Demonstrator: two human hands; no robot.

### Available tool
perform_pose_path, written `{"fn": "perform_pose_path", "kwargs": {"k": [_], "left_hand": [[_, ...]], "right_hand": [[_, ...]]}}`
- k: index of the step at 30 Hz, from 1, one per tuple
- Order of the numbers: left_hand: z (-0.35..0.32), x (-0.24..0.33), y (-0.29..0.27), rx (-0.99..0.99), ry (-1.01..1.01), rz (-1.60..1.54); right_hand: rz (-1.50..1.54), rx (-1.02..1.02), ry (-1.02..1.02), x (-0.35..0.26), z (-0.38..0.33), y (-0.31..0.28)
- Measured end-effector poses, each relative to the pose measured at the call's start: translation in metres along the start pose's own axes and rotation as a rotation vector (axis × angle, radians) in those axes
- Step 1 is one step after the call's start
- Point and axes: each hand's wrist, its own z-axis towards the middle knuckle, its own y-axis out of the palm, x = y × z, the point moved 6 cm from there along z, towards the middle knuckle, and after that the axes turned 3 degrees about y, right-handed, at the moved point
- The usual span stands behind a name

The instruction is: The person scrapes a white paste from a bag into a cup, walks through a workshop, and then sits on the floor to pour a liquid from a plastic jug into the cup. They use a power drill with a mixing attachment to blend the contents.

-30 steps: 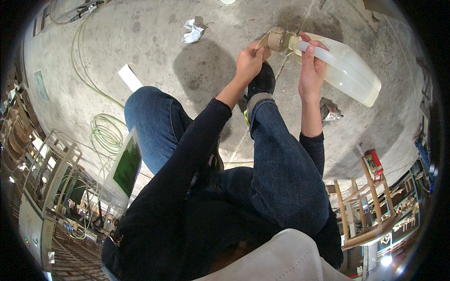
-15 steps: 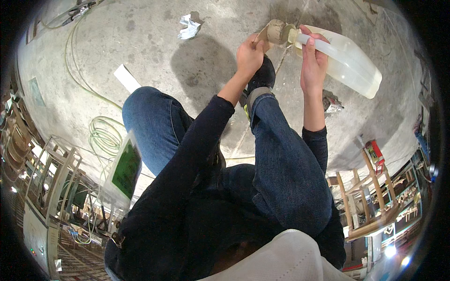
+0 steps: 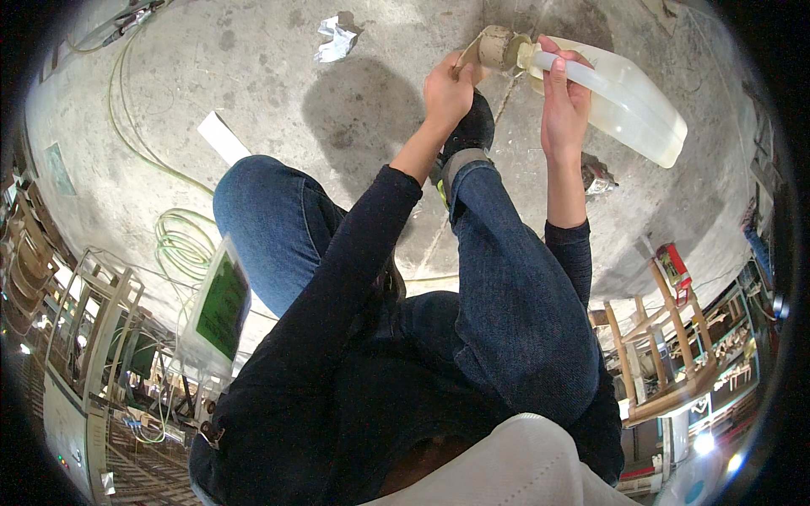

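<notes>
Plastic jug (image 3: 637, 105) gripped by right hand (image 3: 564, 110), tan cup (image 3: 498, 49) (seemingly) by left hand (image 3: 447, 91)

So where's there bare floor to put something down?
One bare patch of floor lies between the green hose and crumpled white paper. Another is below the pale jug, above the red thing. It's crowded where the left hand, round tan thing, right hand and black shoe bunch together.
</notes>
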Motion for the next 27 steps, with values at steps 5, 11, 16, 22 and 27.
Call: {"fn": "perform_pose_path", "kwargs": {"k": [5, 11, 16, 22, 27], "left_hand": [[0.000, 0.003, -0.001, -0.027, -0.001, 0.019], [0.002, -0.004, 0.002, -0.008, 0.020, -0.035], [0.001, 0.001, -0.001, -0.030, 0.030, 0.056], [0.001, 0.002, 0.000, -0.057, 0.001, 0.038], [0.001, 0.001, 0.001, -0.050, 0.010, 0.039]], "right_hand": [[0.000, 0.011, 0.007, 0.001, 0.000, -0.001], [0.030, 0.000, -0.011, 0.003, 0.000, 0.000], [0.005, -0.007, -0.021, 0.003, 0.000, 0.000], [-0.016, 0.000, -0.030, 0.001, 0.001, 0.001], [-0.014, 0.006, -0.020, 0.001, 0.000, 0.000]]}}
